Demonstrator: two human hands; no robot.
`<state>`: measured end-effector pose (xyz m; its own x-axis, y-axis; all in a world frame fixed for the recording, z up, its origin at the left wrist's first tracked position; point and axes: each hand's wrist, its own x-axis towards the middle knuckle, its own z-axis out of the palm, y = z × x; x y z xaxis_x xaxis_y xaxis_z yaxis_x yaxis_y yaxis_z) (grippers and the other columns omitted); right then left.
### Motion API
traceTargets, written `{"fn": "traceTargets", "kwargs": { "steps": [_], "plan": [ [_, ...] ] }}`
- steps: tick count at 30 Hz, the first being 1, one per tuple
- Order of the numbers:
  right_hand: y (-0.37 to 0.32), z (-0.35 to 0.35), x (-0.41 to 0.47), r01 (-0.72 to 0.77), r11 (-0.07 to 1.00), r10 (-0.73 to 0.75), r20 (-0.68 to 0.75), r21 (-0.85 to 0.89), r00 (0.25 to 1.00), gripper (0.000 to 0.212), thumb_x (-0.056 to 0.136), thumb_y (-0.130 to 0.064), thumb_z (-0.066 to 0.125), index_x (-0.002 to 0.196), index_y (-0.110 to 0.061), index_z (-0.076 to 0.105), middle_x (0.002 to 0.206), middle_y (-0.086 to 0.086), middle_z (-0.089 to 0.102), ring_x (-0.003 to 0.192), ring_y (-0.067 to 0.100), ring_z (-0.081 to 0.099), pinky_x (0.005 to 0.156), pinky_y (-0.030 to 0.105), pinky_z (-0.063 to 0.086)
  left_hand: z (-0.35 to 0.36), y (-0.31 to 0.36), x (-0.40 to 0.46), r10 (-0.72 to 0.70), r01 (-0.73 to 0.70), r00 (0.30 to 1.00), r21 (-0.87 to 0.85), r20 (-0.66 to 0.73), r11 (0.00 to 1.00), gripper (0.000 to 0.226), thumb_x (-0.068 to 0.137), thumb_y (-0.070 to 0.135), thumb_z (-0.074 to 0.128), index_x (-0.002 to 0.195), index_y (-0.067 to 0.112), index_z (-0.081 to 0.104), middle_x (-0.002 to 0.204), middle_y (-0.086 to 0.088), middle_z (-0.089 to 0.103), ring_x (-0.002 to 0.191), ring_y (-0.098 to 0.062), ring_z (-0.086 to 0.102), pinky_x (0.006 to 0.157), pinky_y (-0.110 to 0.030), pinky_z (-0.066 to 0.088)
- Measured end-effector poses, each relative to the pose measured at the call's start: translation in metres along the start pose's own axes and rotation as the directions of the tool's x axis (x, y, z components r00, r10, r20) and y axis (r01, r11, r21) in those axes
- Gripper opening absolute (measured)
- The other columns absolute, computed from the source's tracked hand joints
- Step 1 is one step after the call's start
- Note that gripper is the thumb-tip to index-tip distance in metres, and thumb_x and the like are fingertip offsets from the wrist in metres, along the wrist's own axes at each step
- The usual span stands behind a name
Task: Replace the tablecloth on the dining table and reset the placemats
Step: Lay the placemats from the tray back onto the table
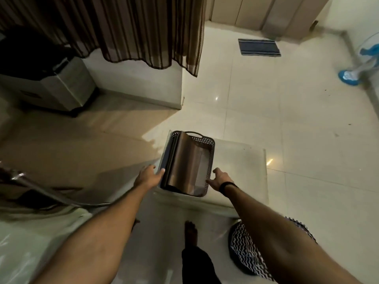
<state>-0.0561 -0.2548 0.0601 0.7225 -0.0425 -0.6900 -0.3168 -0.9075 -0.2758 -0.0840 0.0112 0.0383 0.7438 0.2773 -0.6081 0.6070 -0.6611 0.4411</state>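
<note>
Placemats: a stack of dark brown, stiff-looking sheets standing on edge and curved inside a brown perforated basket, which sits on a low glass-topped surface over the tiled floor. From my remote view, the left hand rests against the near left edge of the stack, fingers extended and thumb on the sheet edges; I judge it to be touching, not gripping. The right hand reaches toward the basket's near right corner, fingers straight and spread, one fingertip touching or nearly touching the rim; I cannot tell which. It holds nothing. A dark band circles the right wrist. Below the arms: one bare foot on the floor and a black-and-white zigzag cushion just beside the right forearm. Lower left: a pale cloth under clear plastic, possibly the dining table's covering, though I cannot confirm that. Left edge: a metal chair frame. Farther out: a striped brown curtain, a grey appliance, a blue striped mat, a blue fan base. Progress, as I judge it: the placemats are gathered off the table into the basket; laying them out again is not yet done, and the cloth's state cannot be settled from here.
</note>
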Motion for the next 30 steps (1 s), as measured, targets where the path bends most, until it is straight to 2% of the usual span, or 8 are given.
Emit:
{"fn": "traceTargets", "kwargs": {
  "steps": [5,7,9,13,17,21,24,30],
  "plan": [
    [0.015,0.0,0.123,-0.158,0.976,0.151,0.056,0.152,0.987,0.062,0.092,-0.036,0.061,0.142,-0.005,0.042,0.143,0.017,0.049,0.128,0.034,0.05,0.102,0.038,0.046,0.041,0.029,0.111,-0.124,0.121,0.992,-0.107,-0.018,0.987,0.056,0.096,0.037,0.052,0.144,0.011,0.04,0.147,-0.015,0.046,0.133,-0.033,0.046,0.107,-0.04,0.041],
    [0.021,0.015,0.16,-0.177,0.974,0.162,0.11,0.142,0.981,0.053,0.092,-0.035,0.059,0.135,-0.006,0.049,0.136,0.017,0.055,0.12,0.033,0.056,0.097,0.038,0.05,0.06,0.023,0.148,-0.194,0.195,0.981,-0.091,0.026,0.977,0.054,0.096,0.031,0.053,0.144,0.01,0.04,0.145,-0.015,0.048,0.13,-0.034,0.049,0.105,-0.039,0.043],
    [0.026,0.035,0.187,-0.181,0.967,0.15,0.173,0.178,0.973,0.041,0.092,-0.033,0.058,0.125,-0.009,0.056,0.125,0.016,0.063,0.108,0.032,0.064,0.091,0.039,0.055,0.08,0.01,0.177,-0.262,0.266,0.962,-0.055,0.07,0.962,0.042,0.096,0.028,0.052,0.133,0.01,0.055,0.132,-0.017,0.059,0.116,-0.035,0.059,0.094,-0.038,0.049],
    [0.037,0.05,0.213,-0.172,0.951,0.143,0.128,0.257,0.981,0.034,0.094,-0.034,0.055,0.119,-0.013,0.061,0.119,0.012,0.067,0.099,0.028,0.065,0.079,0.028,0.052,0.105,0.002,0.194,-0.319,0.319,0.948,0.032,0.0,0.947,0.028,0.095,0.026,0.048,0.112,0.016,0.067,0.116,-0.016,0.066,0.101,-0.036,0.064,0.085,-0.039,0.053],
    [0.029,0.031,0.203,-0.187,0.942,0.166,0.097,0.278,0.981,0.028,0.094,-0.021,0.051,0.113,-0.005,0.065,0.115,0.017,0.069,0.1,0.032,0.066,0.083,0.035,0.056,0.083,0.011,0.169,-0.278,0.279,0.96,0.033,-0.031,0.96,0.023,0.095,0.027,0.045,0.103,0.022,0.066,0.112,-0.012,0.066,0.095,-0.035,0.062,0.079,-0.038,0.05],
    [-0.014,-0.002,0.158,-0.045,0.969,0.047,-0.003,0.241,0.999,0.026,0.091,-0.012,0.048,0.103,0.0,0.068,0.109,0.02,0.069,0.098,0.036,0.064,0.074,0.029,0.045,0.027,0.007,0.121,-0.267,0.265,0.958,-0.03,-0.106,0.964,0.024,0.095,0.028,0.045,0.106,0.023,0.065,0.112,-0.012,0.067,0.099,-0.035,0.063,0.084,-0.04,0.053],
    [-0.054,-0.032,0.109,0.109,0.974,-0.094,-0.085,0.201,0.992,0.023,0.088,-0.015,0.049,0.091,-0.002,0.068,0.1,0.019,0.071,0.089,0.035,0.064,0.074,0.035,0.051,-0.029,0.002,0.079,-0.229,0.212,0.955,-0.103,-0.191,0.972,0.026,0.095,0.025,0.044,0.11,0.024,0.066,0.111,-0.012,0.067,0.098,-0.035,0.063,0.087,-0.042,0.054],
    [-0.156,-0.074,0.007,0.38,0.923,-0.359,-0.223,0.059,0.906,0.017,0.086,-0.029,0.055,0.076,-0.015,0.058,0.089,0.013,0.071,0.078,0.032,0.061,0.065,0.035,0.046,-0.152,-0.038,-0.019,-0.102,0.008,0.9,-0.218,-0.424,0.976,0.02,0.099,0.022,0.045,0.1,0.018,0.064,0.098,-0.009,0.069,0.087,-0.029,0.063,0.079,-0.041,0.055]
  ]
}}
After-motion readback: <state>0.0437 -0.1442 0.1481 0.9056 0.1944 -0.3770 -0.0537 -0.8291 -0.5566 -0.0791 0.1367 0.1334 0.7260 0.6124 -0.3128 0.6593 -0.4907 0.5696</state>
